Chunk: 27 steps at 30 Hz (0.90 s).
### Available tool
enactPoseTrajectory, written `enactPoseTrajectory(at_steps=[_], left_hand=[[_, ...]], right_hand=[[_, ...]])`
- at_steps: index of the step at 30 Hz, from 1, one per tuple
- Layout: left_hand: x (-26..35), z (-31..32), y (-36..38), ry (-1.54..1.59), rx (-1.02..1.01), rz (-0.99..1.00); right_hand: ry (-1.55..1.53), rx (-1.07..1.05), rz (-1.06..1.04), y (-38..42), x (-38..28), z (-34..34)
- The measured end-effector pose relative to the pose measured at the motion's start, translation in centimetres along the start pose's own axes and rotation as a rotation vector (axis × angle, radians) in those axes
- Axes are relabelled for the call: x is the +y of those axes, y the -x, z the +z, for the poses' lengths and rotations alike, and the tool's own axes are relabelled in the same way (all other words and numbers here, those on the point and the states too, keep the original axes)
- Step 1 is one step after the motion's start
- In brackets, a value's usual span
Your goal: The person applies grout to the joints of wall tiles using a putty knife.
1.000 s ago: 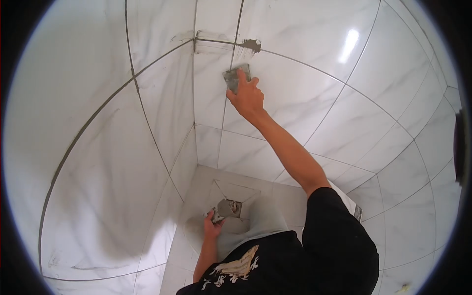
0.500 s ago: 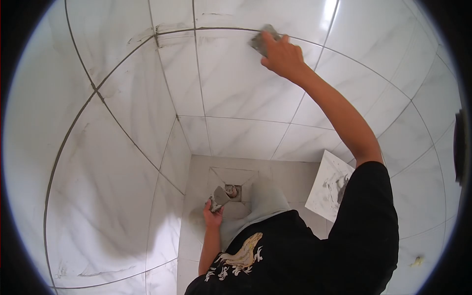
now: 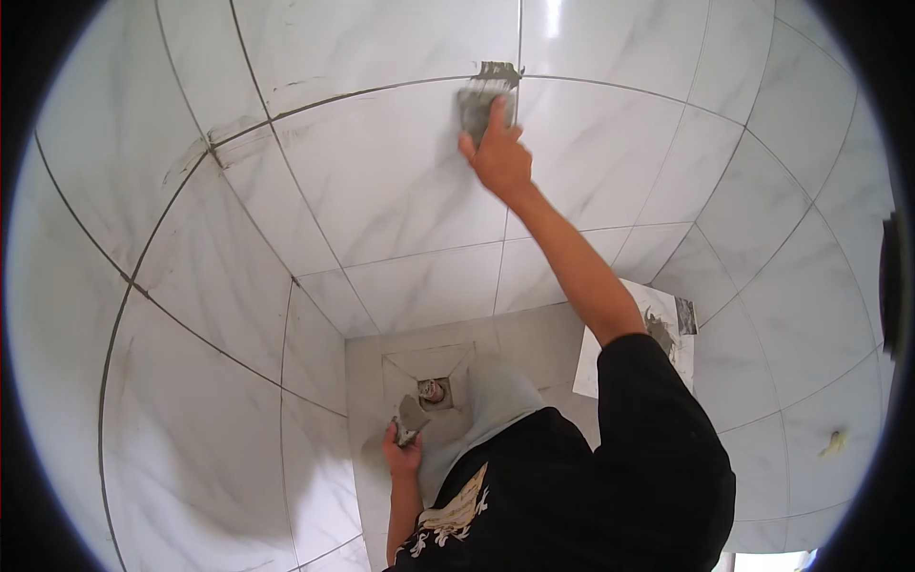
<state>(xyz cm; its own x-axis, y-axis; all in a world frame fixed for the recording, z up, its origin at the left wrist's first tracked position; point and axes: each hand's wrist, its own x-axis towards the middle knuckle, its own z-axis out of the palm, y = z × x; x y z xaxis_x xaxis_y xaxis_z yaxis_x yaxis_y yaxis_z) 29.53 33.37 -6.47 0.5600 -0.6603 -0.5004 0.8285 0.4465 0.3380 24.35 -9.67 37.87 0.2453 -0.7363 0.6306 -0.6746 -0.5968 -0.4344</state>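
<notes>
My right hand (image 3: 503, 164) presses a flat grey scraper (image 3: 486, 116) against the white marbled wall tiles (image 3: 400, 172), just below a horizontal joint. A patch of dark grout (image 3: 498, 72) lies on that joint above the scraper, where a vertical joint crosses it. Low down, my left hand (image 3: 404, 456) grips a grout-smeared tool (image 3: 410, 419) with a grey blade, held over the floor near the square drain opening (image 3: 435, 392).
A white board (image 3: 593, 357) with grey grout on it is at the right, partly behind my right arm. Tiled walls meet in corners at left and right. Grout smears mark the left corner joint (image 3: 212, 148). A yellowish spot (image 3: 834, 443) is on the right wall.
The view has turned to the right. My right hand and the scraper have moved down off the horizontal joint, and a dark grout patch now shows there. My left hand still holds its tool.
</notes>
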Motion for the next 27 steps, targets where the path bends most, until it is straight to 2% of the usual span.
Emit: enactPoseTrajectory(at_steps=[1,3,4,7,8,9,11,12,14,16,17,19,20,22,25,27], left_hand=[[-0.3,0.3,0.1,0.016,0.021,-0.005],[0.0,0.0,2.4,-0.004,0.025,-0.01],[0.1,0.9,2.3,-0.006,0.001,-0.003],[0.6,1.5,3.3,0.079,0.011,0.001],[0.7,0.9,3.3,0.082,0.019,0.006],[0.7,0.2,2.5,0.069,-0.002,-0.009],[0.8,0.2,2.0,0.059,-0.025,-0.022],[0.6,1.1,1.8,0.097,0.037,-0.003],[0.6,1.1,1.8,0.132,0.105,0.016],[0.8,-0.5,0.9,0.089,0.036,-0.053],[0.7,-0.5,1.2,0.089,0.034,-0.051],[0.9,-0.2,1.9,0.095,0.079,0.048],[1.2,0.0,1.6,0.103,0.065,0.058],[1.1,-0.8,2.1,0.168,0.025,0.038],[1.1,-0.5,1.6,0.162,0.035,-0.017],[1.4,-1.1,1.6,0.132,0.036,-0.019]], right_hand=[[0.043,-0.14,0.008,1.4,0.0,-0.4],[-0.048,-0.124,0.071,2.6,1.3,-1.2],[-0.142,-0.085,0.108,2.0,1.7,-2.0],[-0.425,0.214,0.227,-2.4,3.1,-3.8],[-0.631,0.051,0.394,-2.0,0.2,-7.9],[-0.687,0.044,0.427,-2.2,-0.8,-7.7],[-0.749,0.019,0.432,-3.2,-2.9,-4.9],[-0.753,0.003,0.404,-3.3,-4.2,-2.4],[-0.653,-0.149,0.301,-0.9,-10.0,-1.4],[-0.386,-0.325,0.088,0.2,-12.8,1.7],[-0.388,-0.323,0.086,0.7,-12.6,1.6],[-0.097,-0.056,-0.094,2.1,-12.4,0.9],[-0.14,-0.055,-0.041,1.8,-11.6,-0.6],[-0.182,0.063,-0.063,1.0,-9.4,-2.4],[-0.125,0.035,-0.033,-0.9,-5.1,-0.9],[-0.07,-0.031,-0.063,1.4,-3.8,-0.3]])
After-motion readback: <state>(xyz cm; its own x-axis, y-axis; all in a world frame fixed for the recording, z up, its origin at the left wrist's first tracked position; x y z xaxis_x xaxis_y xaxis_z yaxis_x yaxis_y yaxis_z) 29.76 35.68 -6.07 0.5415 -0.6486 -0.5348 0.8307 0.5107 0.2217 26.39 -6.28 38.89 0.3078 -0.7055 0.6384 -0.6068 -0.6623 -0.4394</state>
